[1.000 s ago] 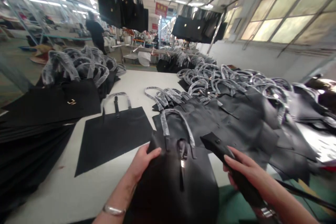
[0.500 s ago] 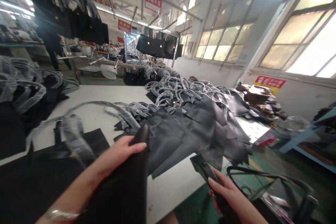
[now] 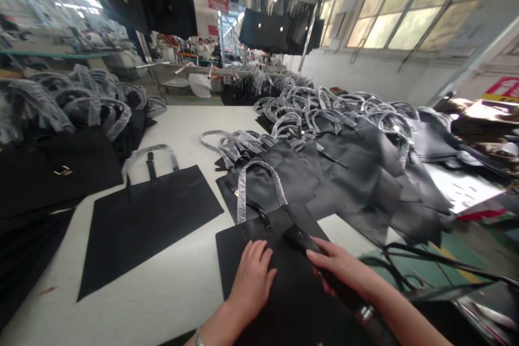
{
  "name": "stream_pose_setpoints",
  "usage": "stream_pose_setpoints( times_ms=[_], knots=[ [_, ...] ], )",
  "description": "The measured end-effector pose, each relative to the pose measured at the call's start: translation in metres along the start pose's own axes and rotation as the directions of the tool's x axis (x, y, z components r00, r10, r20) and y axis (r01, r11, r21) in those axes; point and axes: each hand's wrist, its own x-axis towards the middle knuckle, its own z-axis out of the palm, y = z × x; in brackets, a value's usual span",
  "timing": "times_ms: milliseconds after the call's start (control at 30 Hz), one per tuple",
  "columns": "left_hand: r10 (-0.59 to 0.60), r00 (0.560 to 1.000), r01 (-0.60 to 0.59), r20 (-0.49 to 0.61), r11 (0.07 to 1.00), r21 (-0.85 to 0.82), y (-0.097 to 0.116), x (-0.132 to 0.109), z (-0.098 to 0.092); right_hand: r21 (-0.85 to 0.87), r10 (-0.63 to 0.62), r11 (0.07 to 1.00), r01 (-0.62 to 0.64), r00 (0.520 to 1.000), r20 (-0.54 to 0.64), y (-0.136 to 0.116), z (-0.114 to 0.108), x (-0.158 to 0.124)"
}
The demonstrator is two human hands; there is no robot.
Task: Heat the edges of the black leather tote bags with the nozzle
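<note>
In front of me a black bag panel (image 3: 279, 292) lies on the table. It has a plastic-wrapped handle (image 3: 263, 170) and a short black strap (image 3: 261, 215) at its top edge. My left hand (image 3: 253, 273) rests on this panel with its fingers lying flat, holding nothing. My right hand (image 3: 332, 259) is wrapped round a long black hand-held tool (image 3: 344, 289) with a silver ring; its exact kind I cannot make out. The tool's blunt head is over the panel, right of the strap. Another black panel with a wrapped handle (image 3: 150, 221) lies flat to the left.
Grey-black panels (image 3: 348, 173) with wrapped handles are heaped on the right of the white table (image 3: 162, 281). Black bags (image 3: 60, 162) are piled at the left. Finished bags (image 3: 279, 27) hang from racks behind. A black-handled item (image 3: 438, 259) stands at right.
My left hand has let go of the raised black piece and now lies on the panel before me. My right hand has brought the tool over that panel. The view has turned lower and rightward.
</note>
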Motion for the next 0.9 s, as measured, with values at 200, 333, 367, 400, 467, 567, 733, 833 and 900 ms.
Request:
stream_pose_setpoints(
  times_ms=[200, 333, 367, 400, 467, 567, 733, 833, 900],
  knots=[
    [0.058, 0.998, -0.057, -0.016, 0.997, 0.042, -0.002, 0.0, 0.005, 0.001, 0.088, 0.996, -0.088, 0.995, -0.044, -0.003, -0.003, 0.018],
    [0.046, 0.999, -0.046, -0.018, 0.998, 0.031, 0.001, 0.003, 0.001, 0.002, 0.068, 0.998, -0.068, 0.994, -0.086, -0.013, -0.007, 0.032],
    [0.041, 0.999, -0.04, -0.023, 0.999, 0.028, 0.001, 0.003, 0.001, -0.001, 0.035, 0.999, -0.035, 0.992, -0.122, -0.017, -0.007, 0.035],
    [0.038, 0.999, -0.038, -0.026, 0.999, 0.026, 0.001, 0.002, 0.001, -0.007, -0.006, 1.0, 0.004, 0.986, -0.165, -0.022, -0.008, 0.038],
    [0.036, 0.999, -0.035, -0.029, 0.999, 0.025, 0.002, 0.001, 0.002, -0.027, -0.096, 0.995, 0.092, 0.963, -0.251, -0.031, -0.011, 0.039],
    [0.033, 0.999, -0.033, -0.031, 0.999, 0.017, 0.001, 0.0, 0.003, -0.057, -0.159, 0.987, 0.149, 0.951, -0.266, -0.04, -0.013, 0.027],
    [0.033, 0.998, -0.033, -0.044, 0.999, 0.003, 0.002, -0.002, 0.004, -0.095, -0.027, 0.995, 0.024, 0.999, -0.03, -0.036, 0.0, 0.01],
    [0.033, 0.998, -0.032, -0.057, 0.999, 0.006, 0.004, -0.004, 0.005, -0.127, -0.011, 0.992, 0.017, 0.999, 0.054, -0.03, 0.013, 0.019],
    [0.03, 0.998, -0.029, -0.051, 0.999, 0.022, 0.005, -0.005, 0.006, -0.156, -0.015, 0.987, 0.028, 0.996, 0.085, -0.03, 0.019, 0.029]
  ],
)
